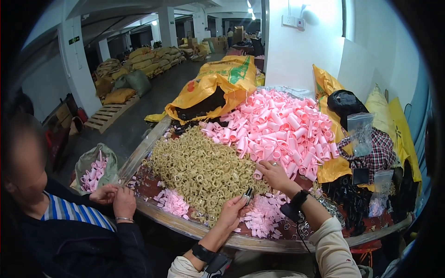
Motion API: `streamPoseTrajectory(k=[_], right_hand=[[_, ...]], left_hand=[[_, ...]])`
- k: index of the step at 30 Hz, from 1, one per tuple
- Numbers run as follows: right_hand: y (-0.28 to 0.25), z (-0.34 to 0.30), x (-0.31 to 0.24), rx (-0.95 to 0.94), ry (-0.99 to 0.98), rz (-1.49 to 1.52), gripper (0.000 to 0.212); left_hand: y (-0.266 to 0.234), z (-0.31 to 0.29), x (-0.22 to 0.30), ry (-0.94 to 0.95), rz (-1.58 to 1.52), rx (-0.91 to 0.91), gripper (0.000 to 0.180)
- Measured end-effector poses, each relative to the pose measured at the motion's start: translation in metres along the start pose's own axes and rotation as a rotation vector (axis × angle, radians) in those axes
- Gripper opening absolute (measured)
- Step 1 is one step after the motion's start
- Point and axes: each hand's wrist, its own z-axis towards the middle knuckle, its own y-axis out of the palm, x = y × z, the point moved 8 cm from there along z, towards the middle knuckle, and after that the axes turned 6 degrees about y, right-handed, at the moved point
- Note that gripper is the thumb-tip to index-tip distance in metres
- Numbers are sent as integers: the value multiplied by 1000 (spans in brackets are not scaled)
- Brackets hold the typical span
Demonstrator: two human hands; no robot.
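My left hand (pixel 233 211) pinches a small dark metal clip (pixel 248 194) above the table's near edge. My right hand (pixel 273 173) reaches forward and closes its fingers on a pink foam tube (pixel 258 174) at the foot of a big heap of pink foam tubes (pixel 278 127). A mound of tan ring-shaped pieces (pixel 201 169) lies just left of both hands. Small pink offcuts (pixel 264 215) are scattered under my hands.
Another person sits at the left, their hands (pixel 116 197) at the table rim (pixel 185 224). A yellow sack (pixel 218 88) lies behind the heaps, a bag of pink tubes (pixel 95 171) stands on the floor, and metal clips (pixel 324 204) and dark parts lie at right.
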Motion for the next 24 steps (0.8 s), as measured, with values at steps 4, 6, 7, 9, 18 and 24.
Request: streamPoseTrajectory(k=[4,6,7,9,18,24], right_hand=[[7,2,5,-49,27,95,36],[-6,0,3,40,24,189,34],[-11,-3,3,43,24,188,34],[-19,-9,10,-26,186,539,31],[-77,-59,-12,-113,272,1162,24],[-126,-76,-53,-74,89,920,20]], left_hand=[[-13,-4,4,-2,-9,79,13],[-19,-5,6,-4,-15,97,13],[-20,-5,7,8,-17,93,14],[-22,-10,9,33,-28,94,17],[27,-20,21,-21,24,6,21],[63,-37,8,-58,157,-188,24]])
